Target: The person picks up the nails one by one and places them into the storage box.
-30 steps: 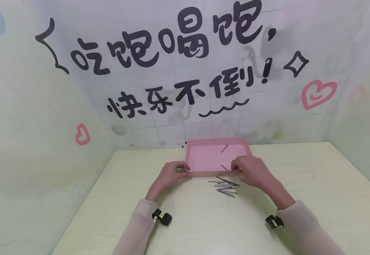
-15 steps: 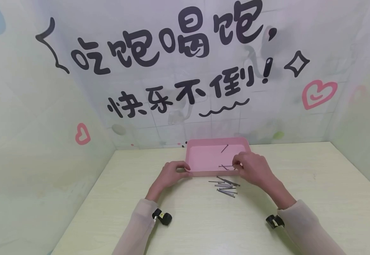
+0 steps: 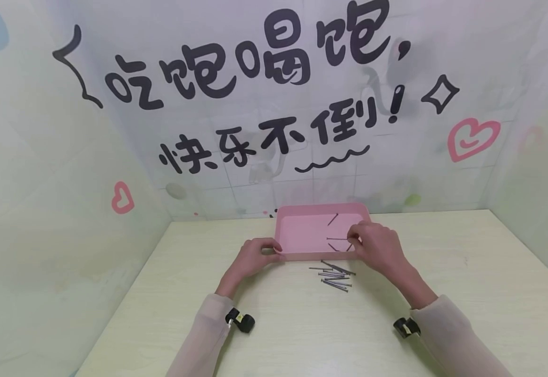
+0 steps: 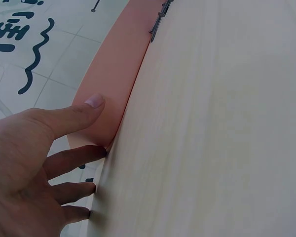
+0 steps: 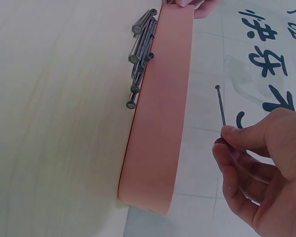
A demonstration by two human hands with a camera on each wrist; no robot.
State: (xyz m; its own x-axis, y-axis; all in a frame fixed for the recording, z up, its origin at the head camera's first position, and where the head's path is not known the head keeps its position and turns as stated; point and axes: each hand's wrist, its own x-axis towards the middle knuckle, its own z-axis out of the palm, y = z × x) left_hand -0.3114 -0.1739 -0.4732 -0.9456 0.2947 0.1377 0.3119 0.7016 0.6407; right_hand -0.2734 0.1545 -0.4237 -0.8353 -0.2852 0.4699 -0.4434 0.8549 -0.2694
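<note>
A shallow pink tray (image 3: 302,257) stands at the back of the table. My left hand (image 3: 256,256) grips its near left corner; in the left wrist view the thumb (image 4: 91,106) lies against the front wall and the index fingertip is at the corner. My right hand (image 3: 379,245) pinches a nail (image 5: 220,106) between thumb and fingertips, over the tray's right part. The nail points left with its head end out, close to level. Inside the tray lie a few nails, one (image 3: 332,220) near the back wall, another (image 3: 333,247) near the front.
A loose pile of several nails (image 3: 335,277) lies on the light wooden table (image 3: 293,324), just in front of the tray. A printed curtain (image 3: 236,120) with lettering hangs behind the table. Small dark cameras are strapped to both wrists.
My right hand has carried the nail from the tray's front rim up and back over its inside. The left hand has kept its place at the corner.
</note>
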